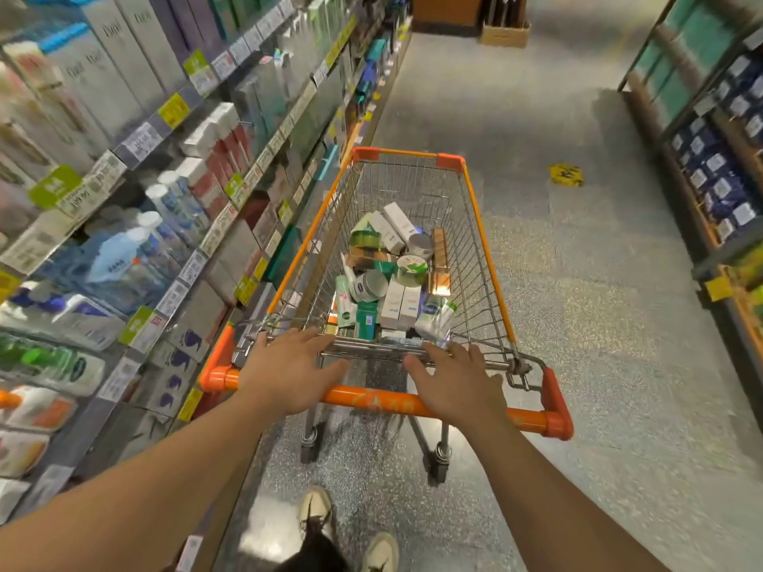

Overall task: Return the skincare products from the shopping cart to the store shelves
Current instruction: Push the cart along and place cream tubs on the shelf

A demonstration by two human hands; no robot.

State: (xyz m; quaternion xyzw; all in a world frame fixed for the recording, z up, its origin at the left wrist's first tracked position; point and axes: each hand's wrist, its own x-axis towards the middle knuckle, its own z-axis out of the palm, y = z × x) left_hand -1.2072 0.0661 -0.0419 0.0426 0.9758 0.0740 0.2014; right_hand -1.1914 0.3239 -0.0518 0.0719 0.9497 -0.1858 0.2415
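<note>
right now the left hand (pixel 289 371) and right hand (pixel 456 379) both lie flat over the orange handle (pixel 371 400) of the shopping cart (pixel 487 258), fingers straight and released, gripping nothing. beyond them the skincare products (pixel 388 278), boxes, jars and tubes, sit heaped in the cart's basket, none taken out yet. the store shelves (pixel 136 146) run just beside the cart on the left. this looks like the positioning step; next calls for reaching in, picking one item and finding its matching shelf spot.
</note>
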